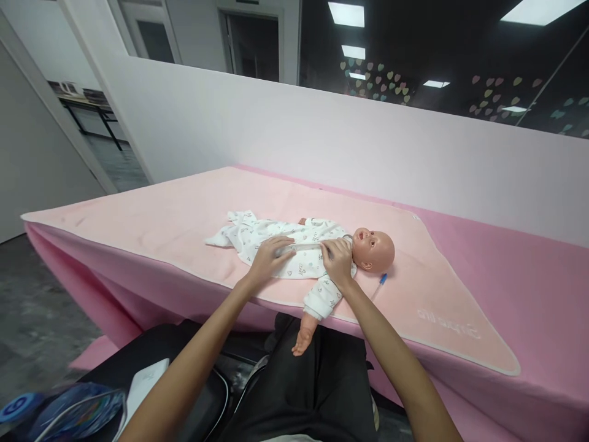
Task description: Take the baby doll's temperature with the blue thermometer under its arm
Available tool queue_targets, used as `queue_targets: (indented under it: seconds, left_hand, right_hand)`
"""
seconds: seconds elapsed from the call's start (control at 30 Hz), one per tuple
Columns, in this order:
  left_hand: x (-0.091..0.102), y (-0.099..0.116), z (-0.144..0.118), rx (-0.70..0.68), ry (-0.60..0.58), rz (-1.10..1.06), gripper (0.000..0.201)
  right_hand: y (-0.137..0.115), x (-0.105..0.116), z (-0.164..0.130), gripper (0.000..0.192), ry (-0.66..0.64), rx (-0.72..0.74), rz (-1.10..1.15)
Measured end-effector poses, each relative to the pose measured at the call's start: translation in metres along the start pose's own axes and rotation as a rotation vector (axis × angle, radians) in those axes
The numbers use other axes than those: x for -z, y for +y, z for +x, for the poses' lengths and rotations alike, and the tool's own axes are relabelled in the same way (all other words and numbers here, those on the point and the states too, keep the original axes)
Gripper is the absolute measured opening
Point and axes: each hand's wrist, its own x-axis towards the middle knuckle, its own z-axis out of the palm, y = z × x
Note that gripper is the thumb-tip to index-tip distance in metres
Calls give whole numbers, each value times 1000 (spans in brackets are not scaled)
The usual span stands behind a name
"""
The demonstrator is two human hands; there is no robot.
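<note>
A baby doll (373, 250) lies on its back with its head to the right. It wears a white romper (301, 264) with a small print, and one bare doll hand (302, 341) hangs over the near table edge. My left hand (271, 258) is at the romper's front, its thumb and fingers around the left end of a raised strip of cloth. Near the doll's neck, my right hand (337, 261) pinches the other end of this strip. The strip runs straight between both hands. My fingers partly hide where they grip it.
The doll rests on a pale pink mat (184, 202) over a pink tablecloth (543, 294). A blue-capped pen (383, 280) lies beside its head. A white wall (285, 135) borders the far side. At lower left are a white box (146, 383) and a blue-capped bottle (21, 406).
</note>
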Motion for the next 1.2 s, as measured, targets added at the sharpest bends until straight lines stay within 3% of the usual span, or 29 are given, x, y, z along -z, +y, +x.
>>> queue_targets:
  seconds: [0.33, 0.67, 0.87, 1.2]
  left_hand:
    - [-1, 9, -8, -144, 137, 223, 21]
    - [-3, 14, -11, -110, 107, 171, 23]
    - [-3, 16, -8, -145, 33, 258, 24]
    - [-4, 16, -10, -187, 145, 235, 16]
  right_hand:
    - [2, -1, 0, 18, -33, -49, -6]
    - [3, -2, -1, 17, -26, -40, 7]
    - [2, -2, -1, 17, -22, -42, 3]
    - [2, -3, -1, 18, -32, -44, -2]
